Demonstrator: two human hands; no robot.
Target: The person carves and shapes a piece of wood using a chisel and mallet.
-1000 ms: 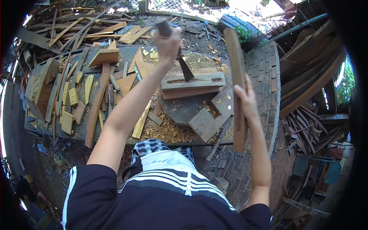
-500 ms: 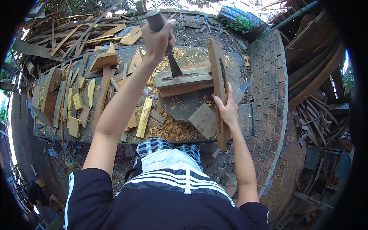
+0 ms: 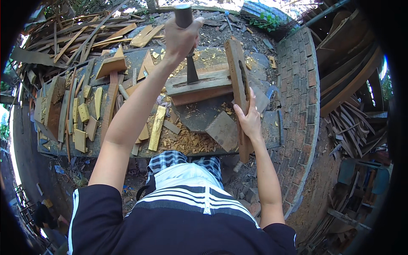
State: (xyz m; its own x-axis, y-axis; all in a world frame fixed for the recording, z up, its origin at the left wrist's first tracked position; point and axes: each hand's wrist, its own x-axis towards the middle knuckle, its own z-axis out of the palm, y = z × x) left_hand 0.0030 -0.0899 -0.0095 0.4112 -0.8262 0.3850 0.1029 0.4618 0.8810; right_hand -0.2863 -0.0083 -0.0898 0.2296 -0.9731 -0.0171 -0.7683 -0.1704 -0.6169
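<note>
My left hand (image 3: 182, 38) is closed round the dark cylindrical handle of an upright chisel (image 3: 191, 72), its wide blade standing in a groove of a pale board (image 3: 174, 86). That board lies on reddish wood over a dark slab (image 3: 191, 121). At its right end, my right hand (image 3: 248, 117) grips a long wooden piece (image 3: 233, 57) with a long slot, held nearly parallel to my right forearm, its top beside the pale board. The fingertips are partly behind this piece.
The workbench (image 3: 267, 136) carries offcuts (image 3: 97, 102), yellow wood strips (image 3: 156, 129) and wood chips (image 3: 191, 142). A brick ledge (image 3: 297, 110) runs along the right, beside stacked curved timbers (image 3: 348, 85). A scrap-wood pile (image 3: 80, 34) lies behind. A person in dark clothing (image 3: 46, 219) is at lower left.
My right hand and the long piece have moved left, toward the pale board's end. My left hand moved left, then slightly up and right, still on the chisel.
</note>
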